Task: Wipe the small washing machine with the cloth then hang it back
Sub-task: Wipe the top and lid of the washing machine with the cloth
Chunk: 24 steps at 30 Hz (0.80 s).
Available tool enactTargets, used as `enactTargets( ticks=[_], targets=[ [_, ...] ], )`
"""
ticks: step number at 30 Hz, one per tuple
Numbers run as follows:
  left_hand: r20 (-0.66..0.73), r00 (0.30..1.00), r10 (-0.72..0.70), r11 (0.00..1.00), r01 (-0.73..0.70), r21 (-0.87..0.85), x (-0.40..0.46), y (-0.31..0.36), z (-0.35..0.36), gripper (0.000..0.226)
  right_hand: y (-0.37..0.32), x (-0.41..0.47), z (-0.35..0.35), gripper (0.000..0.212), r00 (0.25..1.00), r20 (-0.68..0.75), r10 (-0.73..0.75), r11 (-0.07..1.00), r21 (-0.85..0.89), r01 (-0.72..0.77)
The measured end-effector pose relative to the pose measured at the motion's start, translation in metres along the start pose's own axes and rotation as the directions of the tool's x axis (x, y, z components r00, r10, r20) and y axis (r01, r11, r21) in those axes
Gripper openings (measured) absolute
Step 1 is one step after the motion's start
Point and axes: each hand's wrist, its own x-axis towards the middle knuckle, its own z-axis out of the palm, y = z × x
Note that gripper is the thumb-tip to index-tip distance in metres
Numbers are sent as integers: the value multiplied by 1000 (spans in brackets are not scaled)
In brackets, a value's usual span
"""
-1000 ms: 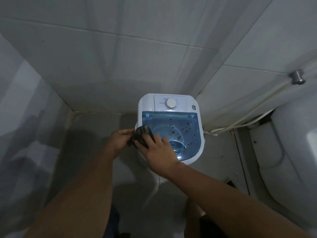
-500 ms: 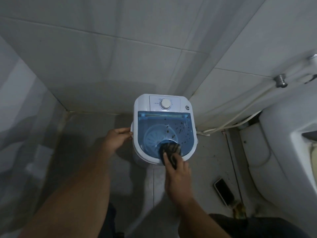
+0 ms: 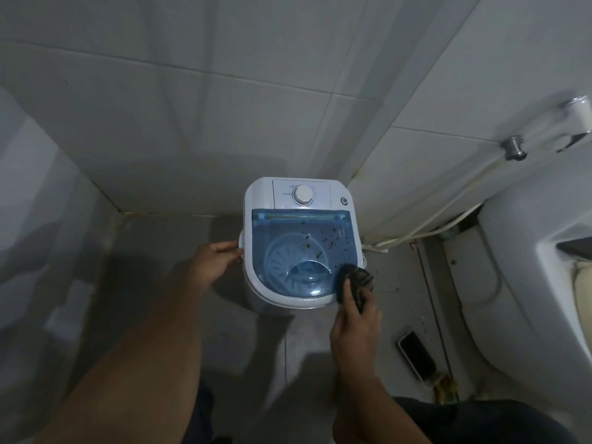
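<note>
A small white washing machine (image 3: 260,193) with a clear blue lid (image 3: 282,232) and a round white dial (image 3: 303,195) stands on the floor in the tiled corner. Dark specks dot the right half of the lid. My left hand (image 3: 213,262) rests against the machine's left side, fingers touching its rim. My right hand (image 3: 354,328) presses a dark bunched cloth (image 3: 360,278) onto the machine's front right corner, at the lid's edge.
A white toilet (image 3: 525,283) fills the right side. A phone (image 3: 416,354) lies on the floor between it and the machine. A white hose (image 3: 426,224) runs along the wall base to a metal valve (image 3: 514,148). Tiled walls close in behind and left.
My right hand has slid the cloth from the lid's front left across to its front right corner. My left hand let go of the cloth and now steadies the machine's left side.
</note>
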Motion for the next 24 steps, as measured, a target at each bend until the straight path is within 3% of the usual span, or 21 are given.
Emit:
enactTargets(
  ticks=[2,5,11,13,16,17,19,22,23,24],
  targets=[
    [-3,1000,-6,1000,6,-7,2,-1,0,32,-22,-7,9,65,993,31,-110,993,-34,111],
    [-4,1000,5,1000,-5,-6,4,-3,-1,31,-68,-19,23,67,938,190,-289,952,-48,303],
    [5,1000,16,1000,-16,-16,2,-3,0,33,-94,72,25,70,716,402,-571,731,-147,666],
    [6,1000,18,1000,-18,-21,2,-2,1,33,-96,124,18,70,726,423,-542,712,-227,664],
    [2,1000,7,1000,-7,-25,4,-3,0,33,-108,170,15,72,839,381,-389,809,-294,509],
    [9,1000,7,1000,-7,-16,6,-4,-2,32,-113,170,15,73,844,382,-378,818,-290,498],
    [27,1000,14,1000,-14,-1,7,-7,-4,30,-115,146,18,72,758,431,-489,755,-227,616],
    [26,999,21,999,-20,-24,6,-7,-4,31,-85,98,10,65,466,522,-714,538,-15,843],
    [24,1000,21,999,-20,-27,5,-7,-2,31,-67,100,5,64,403,526,-749,475,2,880],
    [19,1000,15,1000,-14,-28,5,-6,-2,31,-52,111,1,64,405,506,-761,458,-23,889]
  ],
)
